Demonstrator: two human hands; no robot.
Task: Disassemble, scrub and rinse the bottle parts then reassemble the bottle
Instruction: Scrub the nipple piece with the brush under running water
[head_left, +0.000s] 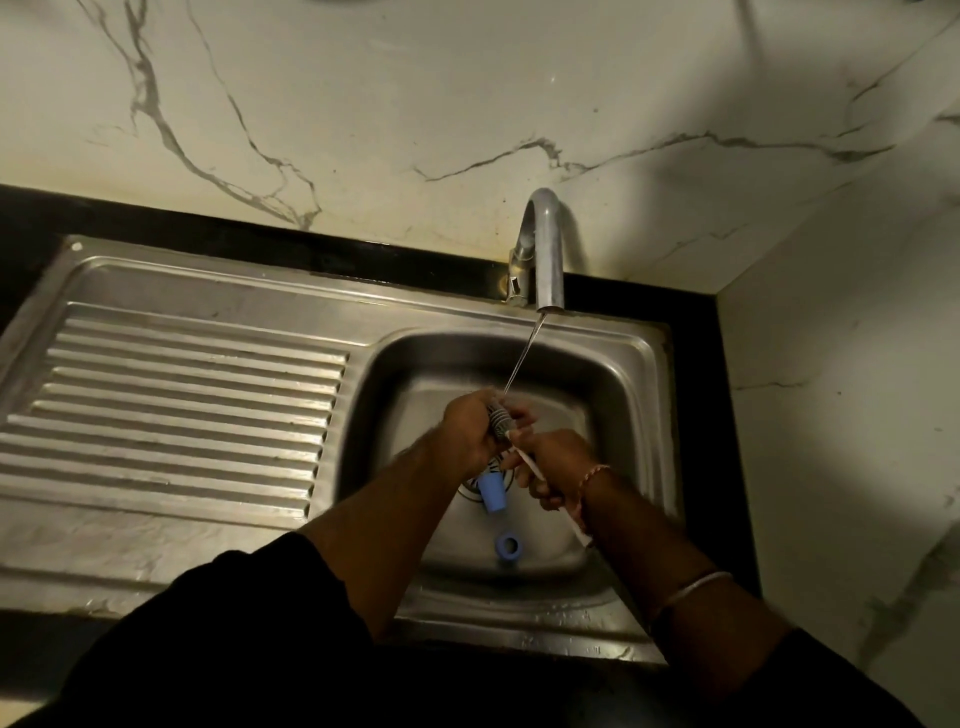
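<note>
We look down at our two hands over a steel sink (613, 364). The tap (545, 249) stands at the back of the sink, and a thin stream of water (524, 358) runs down from it onto our hands.

Our left hand (467, 431) is curled round something small under the water. Its fingers are wrapped tight, but we cannot tell just what bottle part is inside them. Our right hand (553, 462) grips the white handle of a brush (500, 421). Its fingers are closed round the handle, which sticks out past the wrist. The grey bristle end of the brush sits between the two hands, touching the left hand, right where the water lands.

A blue tube part (492, 491) shows just below the left hand, over the drain (475, 488) in the middle of the sink. We cannot tell if the hand holds it or if it lies in the sink. A blue ring (507, 545) lies on the sink floor, nearer to us and apart from the tube.

To the left of the bowl is the ribbed drainboard (171, 405). A dark surface (727, 415) runs round the sink. Behind it is a white marble wall (415, 104) with grey lines.

Our right arm has a thin bracelet (589, 480) at the wrist and a bangle (691, 590) farther up. Both arms have dark sleeves (234, 623) pushed up.
</note>
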